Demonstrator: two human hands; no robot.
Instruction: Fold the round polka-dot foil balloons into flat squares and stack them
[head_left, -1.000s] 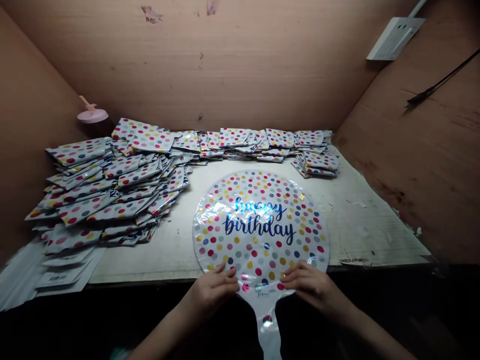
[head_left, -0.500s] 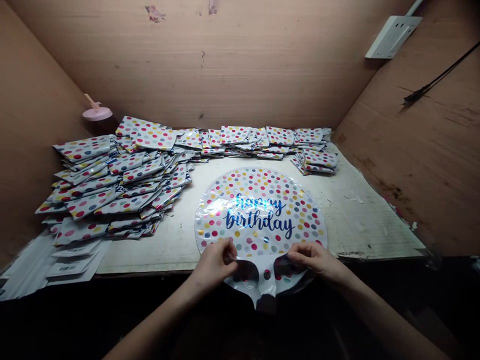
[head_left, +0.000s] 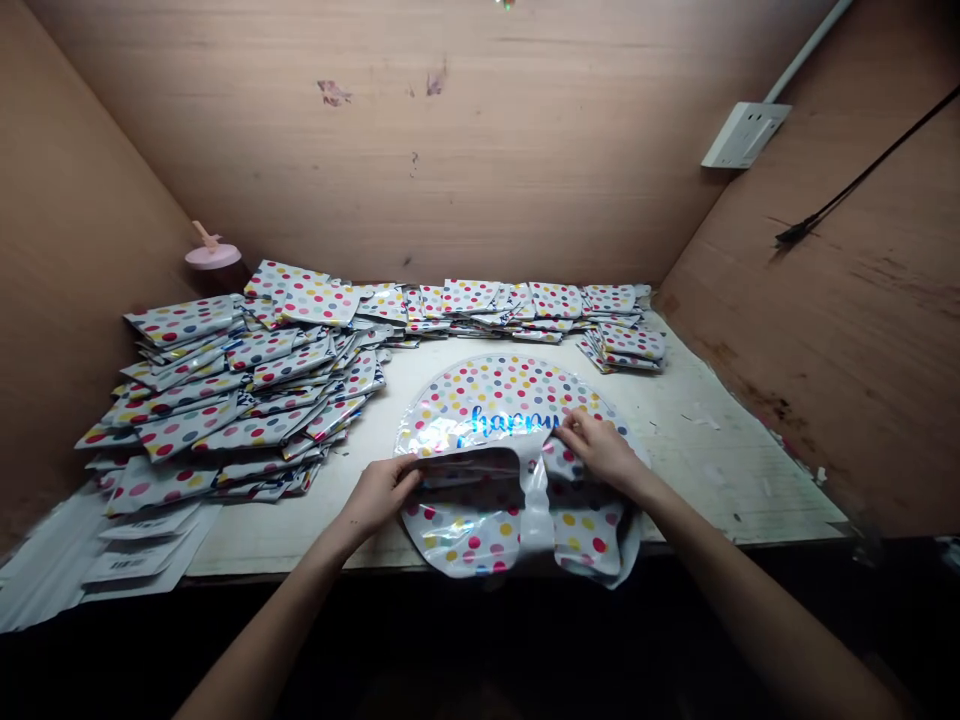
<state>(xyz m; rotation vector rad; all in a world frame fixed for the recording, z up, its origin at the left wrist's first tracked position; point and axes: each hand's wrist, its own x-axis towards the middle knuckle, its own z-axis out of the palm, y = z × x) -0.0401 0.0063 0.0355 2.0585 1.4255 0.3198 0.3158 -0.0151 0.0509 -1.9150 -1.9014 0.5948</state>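
Observation:
A flat, round foil balloon [head_left: 502, 385] with coloured dots and blue "happy birthday" lettering lies at the table's front edge, its lower part folded up over the middle. Only the word "happy" and a bit of the second line show. My left hand [head_left: 386, 490] pinches the left end of the fold between thumb and fingers. Right of the lettering, my right hand [head_left: 596, 445] grips the raised edge beside the balloon's white neck strip. The strip runs down the folded part toward me.
Folded dotted balloons [head_left: 225, 390] are heaped at the left, and more line the back wall. White printed cards [head_left: 135, 550] lie at the front left. A pink-lidded cup [head_left: 214, 257] stands behind the heap. A socket [head_left: 746, 135] and a black cable [head_left: 847, 190] are at the right.
Both hands have moved up and away from me, folding the balloon's lower part over its face and covering most of "birthday". My left hand has also shifted left. The camera view has tilted slightly upward.

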